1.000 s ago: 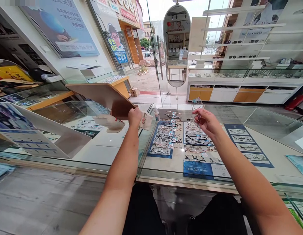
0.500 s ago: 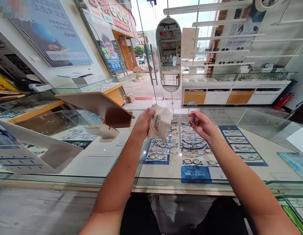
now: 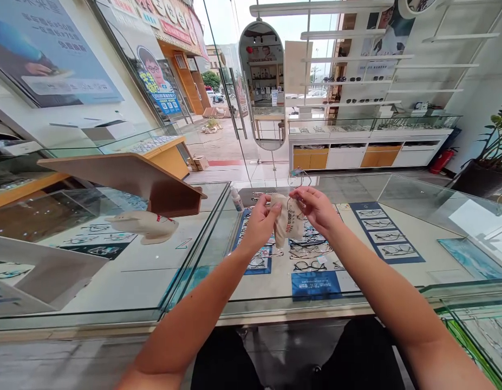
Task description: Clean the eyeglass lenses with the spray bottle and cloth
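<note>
Beige cloth (image 3: 290,219) now right up at the glasses (image 3: 301,177)

Head view (only one avail.): L hand (image 3: 261,222) has brought the cloth across to R hand (image 3: 319,210). Half a sec ago there was a clear gap btwn them; now they're nearly together, mid-air above the glass-topped table (image 3: 145,281). L fingers are closed on the cloth, thumb on top, gathering its L side; the rest hangs down w/ its print facing the camera. R fingers hold a narrow pinch on the glasses, close to the cloth's upper R edge. One rim sticks up past the knuckles, w/ a small bluish tag by it; the other part is mixed up w/ cloth and fingers, so can't tell exactly where the grip sits.

What that means (my read): fetching the cloth is done, and both hands are now busy on one pair. Whether the cloth is rubbing a lens or just touching can't be told from a still.

Round about: rows of spectacle frames (image 3: 310,265) below the hands, a white bottle (image 3: 236,199) just beyond L hand, and a blue panel (image 3: 386,233) w/ more pairs off to the R. Over on the L, a tilted brown board (image 3: 173,200) w/ a beige bundle (image 3: 145,225) near its lower edge.
</note>
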The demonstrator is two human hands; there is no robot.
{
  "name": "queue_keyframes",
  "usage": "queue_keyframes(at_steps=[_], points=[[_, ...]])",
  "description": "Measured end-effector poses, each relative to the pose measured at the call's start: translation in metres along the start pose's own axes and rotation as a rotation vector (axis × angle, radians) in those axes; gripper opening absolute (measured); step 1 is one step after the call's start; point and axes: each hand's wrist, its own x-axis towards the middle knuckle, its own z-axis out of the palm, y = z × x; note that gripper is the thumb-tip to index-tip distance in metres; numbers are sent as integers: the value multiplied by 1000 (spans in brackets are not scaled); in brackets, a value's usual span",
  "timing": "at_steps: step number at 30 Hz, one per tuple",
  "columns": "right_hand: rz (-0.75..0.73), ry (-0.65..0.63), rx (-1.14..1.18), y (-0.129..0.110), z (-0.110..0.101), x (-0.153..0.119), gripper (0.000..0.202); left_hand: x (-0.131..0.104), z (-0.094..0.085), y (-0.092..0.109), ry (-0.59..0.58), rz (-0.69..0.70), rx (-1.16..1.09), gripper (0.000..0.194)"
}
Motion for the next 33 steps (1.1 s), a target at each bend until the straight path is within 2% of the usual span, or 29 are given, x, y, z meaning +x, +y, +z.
queue_keyframes(at_steps=[8, 12, 17, 20, 23, 27, 33], points=[[-11, 73, -35, 0, 5, -3, 53, -6, 3, 5, -43, 154, 103, 55], [-12, 64, -47, 0, 7, -5, 54, -8, 4, 4, -66, 100, 62, 68], [-12, 17, -39, 6, 11, -7, 49, -7, 8, 1, 20, 114, 42, 62], [12, 2, -5, 11, 14, -8, 49, -6, 11, -3, -5, -18, -131, 71], [14, 2, 31, 14, 16, -7, 51, -6, 13, -7, -91, -133, -240, 72], [20, -8, 34, 14, 16, -8, 51, -5, 16, -9, -164, -137, -276, 62], [41, -23, 37, 19, 15, -7, 49, -7, 15, -7, -93, -101, -201, 63]])
